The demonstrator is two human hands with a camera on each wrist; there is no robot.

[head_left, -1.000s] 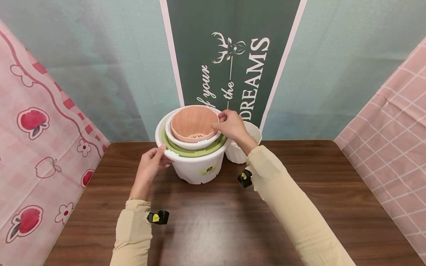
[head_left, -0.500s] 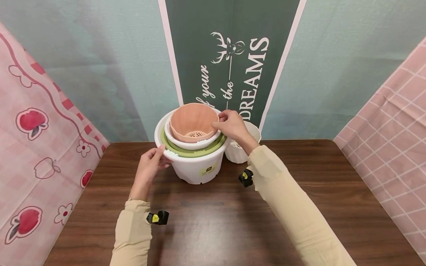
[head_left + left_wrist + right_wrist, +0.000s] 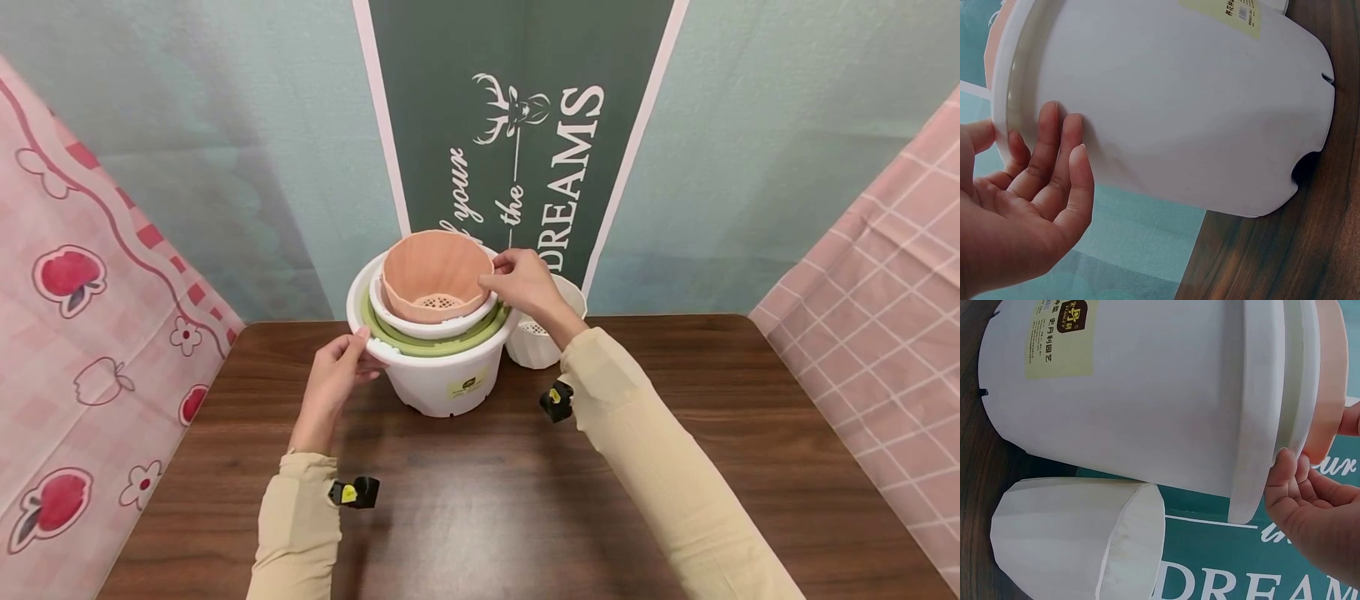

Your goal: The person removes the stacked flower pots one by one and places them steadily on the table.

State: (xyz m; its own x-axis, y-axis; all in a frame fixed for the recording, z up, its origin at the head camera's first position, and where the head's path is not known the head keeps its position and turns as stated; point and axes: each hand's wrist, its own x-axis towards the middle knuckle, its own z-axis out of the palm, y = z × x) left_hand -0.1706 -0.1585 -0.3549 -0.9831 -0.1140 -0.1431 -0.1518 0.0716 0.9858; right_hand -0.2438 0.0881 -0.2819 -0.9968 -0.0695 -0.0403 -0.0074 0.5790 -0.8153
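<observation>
Nested flower pots stand at the back middle of the table: a large white pot (image 3: 427, 387) outermost, then a green pot (image 3: 416, 343), a smaller white pot (image 3: 435, 328) and a peach pot (image 3: 431, 271) innermost. My left hand (image 3: 335, 375) pinches the large pot's left rim; in the left wrist view its other fingers lie under that rim (image 3: 1007, 75). My right hand (image 3: 528, 287) pinches the right rim of the peach pot, which tilts slightly toward me inside the stack. In the right wrist view, curled fingers of the right hand (image 3: 1316, 500) lie near the stacked rims.
Behind and right of the stack, a small white faceted pot (image 3: 534, 354) stands on the brown wooden table (image 3: 465, 500), partly hidden by my right hand. A printed cloth (image 3: 517, 50) hangs at the back; pink cloths (image 3: 885, 333) hang at both sides.
The peach pot has risen slightly and tipped toward me, with my right hand on its rim. Both hands keep their grips; the other pots stay put.
</observation>
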